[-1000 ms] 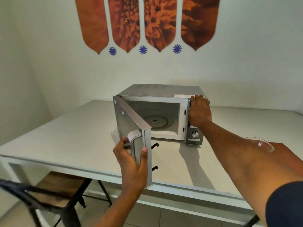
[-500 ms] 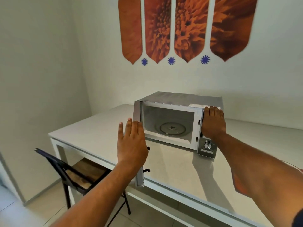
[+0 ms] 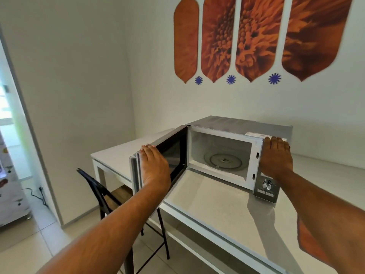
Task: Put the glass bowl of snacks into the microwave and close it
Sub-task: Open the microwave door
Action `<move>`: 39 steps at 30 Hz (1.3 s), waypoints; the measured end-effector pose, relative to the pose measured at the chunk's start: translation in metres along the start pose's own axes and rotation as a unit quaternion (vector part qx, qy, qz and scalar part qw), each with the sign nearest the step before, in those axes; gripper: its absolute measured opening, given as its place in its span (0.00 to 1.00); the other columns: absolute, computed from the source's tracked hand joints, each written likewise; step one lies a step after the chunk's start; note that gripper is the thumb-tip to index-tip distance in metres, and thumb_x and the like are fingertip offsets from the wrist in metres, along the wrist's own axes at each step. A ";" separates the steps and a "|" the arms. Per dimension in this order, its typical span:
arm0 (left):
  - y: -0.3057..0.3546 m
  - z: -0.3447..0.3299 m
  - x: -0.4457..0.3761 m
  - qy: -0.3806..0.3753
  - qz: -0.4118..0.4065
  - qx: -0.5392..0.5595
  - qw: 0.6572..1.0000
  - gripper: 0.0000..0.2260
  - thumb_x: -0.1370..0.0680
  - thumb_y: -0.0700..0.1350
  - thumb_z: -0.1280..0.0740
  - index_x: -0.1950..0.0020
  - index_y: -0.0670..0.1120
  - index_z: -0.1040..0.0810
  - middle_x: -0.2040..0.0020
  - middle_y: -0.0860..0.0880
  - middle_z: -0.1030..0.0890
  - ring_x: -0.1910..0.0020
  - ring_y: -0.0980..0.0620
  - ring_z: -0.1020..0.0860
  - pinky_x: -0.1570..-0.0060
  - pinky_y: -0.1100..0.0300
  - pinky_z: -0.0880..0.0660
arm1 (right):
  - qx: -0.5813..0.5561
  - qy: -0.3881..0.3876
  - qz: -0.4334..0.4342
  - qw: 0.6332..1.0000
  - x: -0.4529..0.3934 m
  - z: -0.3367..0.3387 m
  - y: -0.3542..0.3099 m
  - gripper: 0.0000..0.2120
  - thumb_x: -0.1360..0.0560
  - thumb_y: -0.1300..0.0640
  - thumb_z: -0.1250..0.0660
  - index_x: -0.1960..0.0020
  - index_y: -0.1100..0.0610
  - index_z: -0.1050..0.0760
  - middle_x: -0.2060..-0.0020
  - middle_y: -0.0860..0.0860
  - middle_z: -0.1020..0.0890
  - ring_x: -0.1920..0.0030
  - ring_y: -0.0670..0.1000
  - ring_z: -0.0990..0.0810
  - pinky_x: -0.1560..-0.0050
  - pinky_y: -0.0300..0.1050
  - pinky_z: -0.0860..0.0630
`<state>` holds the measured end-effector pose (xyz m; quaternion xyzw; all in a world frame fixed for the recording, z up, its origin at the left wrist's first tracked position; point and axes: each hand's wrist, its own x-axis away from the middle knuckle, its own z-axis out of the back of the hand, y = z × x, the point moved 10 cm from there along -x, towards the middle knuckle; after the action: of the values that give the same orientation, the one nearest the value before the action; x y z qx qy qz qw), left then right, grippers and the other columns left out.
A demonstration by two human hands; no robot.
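Note:
A silver microwave (image 3: 239, 124) stands on the white table (image 3: 217, 206) with its door (image 3: 174, 153) swung wide to the left. Its white cavity holds only the glass turntable (image 3: 225, 160). My left hand (image 3: 155, 169) lies flat against the door's free edge, fingers straight over the top, holding nothing. My right hand (image 3: 275, 157) rests palm-down on the microwave's top front right corner, above the control knob (image 3: 266, 184). The glass bowl of snacks is not in view.
A black folding chair (image 3: 98, 191) with a wooden seat stands at the table's left front corner. An orange flat object (image 3: 310, 242) shows on the table under my right forearm. A doorway with a decorated white appliance (image 3: 9, 184) is at far left.
My left hand let go of the door handle and pushed the door further open with a flat palm. The view turned left, and the glass bowl dropped out of sight.

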<state>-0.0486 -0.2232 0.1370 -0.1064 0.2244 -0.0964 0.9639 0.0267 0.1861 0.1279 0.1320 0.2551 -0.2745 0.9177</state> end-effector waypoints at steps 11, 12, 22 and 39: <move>-0.056 -0.044 -0.038 -0.002 0.044 -0.011 0.999 0.49 0.23 0.68 0.45 0.22 0.31 0.61 0.20 0.32 0.53 0.20 0.34 0.53 0.21 0.43 0.54 | -0.001 0.012 0.001 1.000 -0.003 -0.004 0.000 0.37 0.30 0.54 0.29 0.27 0.67 0.38 0.31 0.70 0.31 0.29 0.71 0.33 0.28 0.69 0.37; -0.060 -0.047 -0.041 -0.001 0.044 -0.011 0.999 0.50 0.23 0.69 0.46 0.22 0.31 0.61 0.20 0.32 0.53 0.20 0.34 0.54 0.21 0.43 0.54 | -0.002 0.015 0.000 1.000 -0.004 -0.005 0.000 0.38 0.30 0.54 0.28 0.27 0.68 0.38 0.31 0.70 0.31 0.29 0.71 0.33 0.27 0.69 0.37; -0.085 -0.066 -0.062 -0.002 0.014 -0.009 1.000 0.53 0.26 0.73 0.48 0.22 0.33 0.61 0.19 0.33 0.55 0.19 0.36 0.56 0.21 0.44 0.52 | -0.006 0.009 -0.001 1.000 -0.004 -0.004 -0.003 0.41 0.27 0.49 0.29 0.23 0.65 0.42 0.26 0.67 0.34 0.24 0.68 0.38 0.23 0.65 0.42; -0.037 -0.048 -0.051 0.013 -0.018 0.050 0.998 0.46 0.22 0.67 0.49 0.23 0.34 0.67 0.21 0.34 0.66 0.20 0.38 0.64 0.21 0.45 0.57 | -0.076 -0.027 0.033 0.996 0.009 0.008 -0.001 0.43 0.24 0.50 0.34 0.19 0.63 0.54 0.19 0.62 0.48 0.19 0.62 0.52 0.20 0.59 0.54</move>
<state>-0.1198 -0.2543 0.1252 -0.0607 0.2300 -0.1259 0.9631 0.0360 0.1776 0.1297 0.0631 0.2453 -0.2272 0.9403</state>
